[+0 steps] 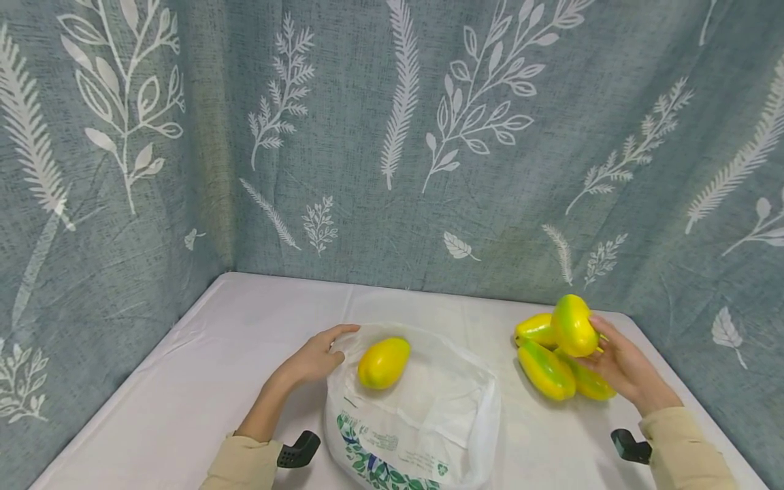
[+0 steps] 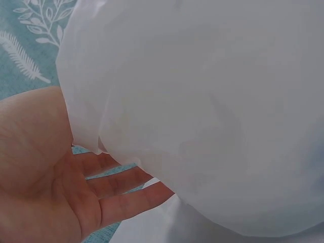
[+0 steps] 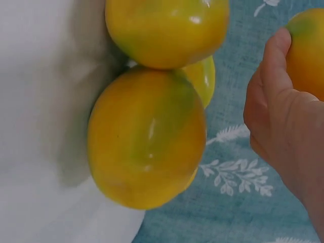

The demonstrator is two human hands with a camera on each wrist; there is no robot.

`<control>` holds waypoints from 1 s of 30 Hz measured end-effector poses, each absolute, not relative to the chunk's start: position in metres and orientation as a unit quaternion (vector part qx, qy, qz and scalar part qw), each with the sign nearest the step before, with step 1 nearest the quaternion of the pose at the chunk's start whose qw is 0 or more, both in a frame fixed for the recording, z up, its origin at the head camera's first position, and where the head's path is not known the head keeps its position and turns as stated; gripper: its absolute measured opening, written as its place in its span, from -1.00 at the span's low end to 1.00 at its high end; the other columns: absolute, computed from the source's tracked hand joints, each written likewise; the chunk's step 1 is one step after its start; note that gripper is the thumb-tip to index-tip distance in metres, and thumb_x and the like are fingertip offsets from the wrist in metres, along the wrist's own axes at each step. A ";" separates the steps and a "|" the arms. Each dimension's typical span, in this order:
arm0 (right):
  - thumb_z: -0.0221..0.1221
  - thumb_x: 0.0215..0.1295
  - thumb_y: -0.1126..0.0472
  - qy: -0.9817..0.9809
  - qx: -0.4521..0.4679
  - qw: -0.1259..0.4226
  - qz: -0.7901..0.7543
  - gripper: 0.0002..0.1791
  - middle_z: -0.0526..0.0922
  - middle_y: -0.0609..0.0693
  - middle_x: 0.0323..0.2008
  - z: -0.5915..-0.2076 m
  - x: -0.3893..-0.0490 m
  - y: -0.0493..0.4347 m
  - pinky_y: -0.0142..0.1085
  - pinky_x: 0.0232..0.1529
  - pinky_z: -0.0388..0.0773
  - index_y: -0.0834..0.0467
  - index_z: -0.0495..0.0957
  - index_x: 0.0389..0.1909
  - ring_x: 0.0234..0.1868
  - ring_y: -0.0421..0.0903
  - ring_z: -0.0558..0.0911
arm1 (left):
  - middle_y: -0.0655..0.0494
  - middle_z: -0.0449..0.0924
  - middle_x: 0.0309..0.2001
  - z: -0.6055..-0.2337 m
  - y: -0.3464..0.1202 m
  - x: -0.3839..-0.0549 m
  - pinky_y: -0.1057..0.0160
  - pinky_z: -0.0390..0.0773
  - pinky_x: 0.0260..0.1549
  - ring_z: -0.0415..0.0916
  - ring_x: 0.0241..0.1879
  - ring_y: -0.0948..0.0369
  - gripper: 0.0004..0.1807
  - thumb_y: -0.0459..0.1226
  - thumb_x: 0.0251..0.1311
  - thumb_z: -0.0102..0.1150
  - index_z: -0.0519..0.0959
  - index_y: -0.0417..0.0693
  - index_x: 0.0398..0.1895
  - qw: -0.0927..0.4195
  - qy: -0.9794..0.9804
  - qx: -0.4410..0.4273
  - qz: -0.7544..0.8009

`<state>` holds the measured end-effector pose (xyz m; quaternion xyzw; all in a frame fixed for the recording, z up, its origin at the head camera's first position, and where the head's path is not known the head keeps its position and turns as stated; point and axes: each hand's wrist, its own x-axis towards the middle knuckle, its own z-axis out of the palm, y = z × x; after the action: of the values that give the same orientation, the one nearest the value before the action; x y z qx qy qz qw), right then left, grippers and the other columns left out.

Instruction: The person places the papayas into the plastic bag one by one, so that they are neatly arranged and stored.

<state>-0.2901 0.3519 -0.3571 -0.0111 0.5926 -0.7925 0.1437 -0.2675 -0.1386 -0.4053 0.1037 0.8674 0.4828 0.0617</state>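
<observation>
A white plastic bag with a green and blue leaf print lies with its mouth spread, and one yellow papaya rests in it. At the bag's left rim, my left hand holds the plastic; in the left wrist view, the ends of its fingers go out of sight behind the sheet. My right hand grips a yellow-green papaya, lifted over the pile at the right. Under it lie several more papayas, close together on the table.
The table has a white cover. A blue-green curtain with white leaf prints stands behind it and along both sides. Dark wrist cameras sit on both forearms, near the beige sleeves.
</observation>
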 end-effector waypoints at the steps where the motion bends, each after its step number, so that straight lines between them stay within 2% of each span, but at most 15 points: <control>1: -0.10 0.47 0.02 0.597 -0.014 0.142 -0.789 -0.81 0.40 -0.15 -0.03 -0.358 -0.290 0.350 -0.21 -0.02 0.51 -0.12 0.38 0.00 -0.06 -0.17 0.49 | -0.29 0.23 0.32 -0.406 -0.139 -0.268 -0.25 0.13 0.20 0.12 0.31 -0.19 -0.42 -0.52 0.15 -0.16 0.34 -0.19 0.31 0.062 0.867 0.103 0.483; 14: -0.16 0.49 0.02 0.621 -0.057 0.155 -0.766 -0.78 0.41 -0.12 -0.02 -0.358 -0.288 0.320 -0.18 -0.02 0.47 -0.17 0.37 0.04 -0.03 -0.14 0.45 | -0.29 0.21 0.33 -0.405 -0.140 -0.266 -0.26 0.11 0.21 0.10 0.33 -0.19 -0.41 -0.51 0.15 -0.17 0.34 -0.18 0.31 0.061 0.866 0.101 0.486; 19: -0.19 0.51 0.04 0.610 -0.066 0.170 -0.771 -0.76 0.36 -0.09 0.04 -0.358 -0.287 0.308 -0.15 0.02 0.47 -0.15 0.32 0.10 0.01 -0.15 0.46 | -0.28 0.25 0.31 -0.407 -0.140 -0.268 -0.12 0.26 0.11 0.26 0.16 -0.10 -0.41 -0.52 0.13 -0.16 0.35 -0.20 0.31 0.054 0.867 0.109 0.484; 23: -0.23 0.53 0.05 0.610 -0.075 0.182 -0.767 -0.74 0.35 -0.09 0.07 -0.360 -0.286 0.300 -0.13 0.05 0.45 -0.11 0.23 0.15 0.01 -0.14 0.49 | -0.27 0.26 0.30 -0.407 -0.140 -0.268 -0.03 0.30 -0.01 0.28 0.07 -0.06 -0.41 -0.51 0.13 -0.15 0.35 -0.20 0.30 0.051 0.869 0.112 0.479; 28: -0.22 0.52 0.05 0.611 -0.066 0.188 -0.766 -0.72 0.30 -0.07 0.08 -0.363 -0.284 0.287 -0.13 0.05 0.44 -0.08 0.16 0.18 -0.01 -0.15 0.48 | -0.28 0.24 0.31 -0.406 -0.140 -0.268 -0.11 0.28 0.09 0.27 0.12 -0.07 -0.42 -0.51 0.13 -0.15 0.35 -0.20 0.30 0.052 0.867 0.112 0.482; 30: -0.19 0.51 0.03 0.609 -0.054 0.192 -0.768 -0.65 0.24 -0.04 0.11 -0.364 -0.282 0.282 -0.13 0.07 0.42 -0.07 0.10 0.24 0.00 -0.14 0.47 | -0.29 0.23 0.32 -0.406 -0.140 -0.267 -0.15 0.24 0.13 0.25 0.17 -0.09 -0.42 -0.52 0.13 -0.15 0.35 -0.21 0.30 0.053 0.867 0.115 0.482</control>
<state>-0.2823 0.2817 -0.3641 -0.0538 0.6087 -0.7679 0.1921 -0.2670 -0.1398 -0.4057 0.1154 0.8671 0.4818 0.0526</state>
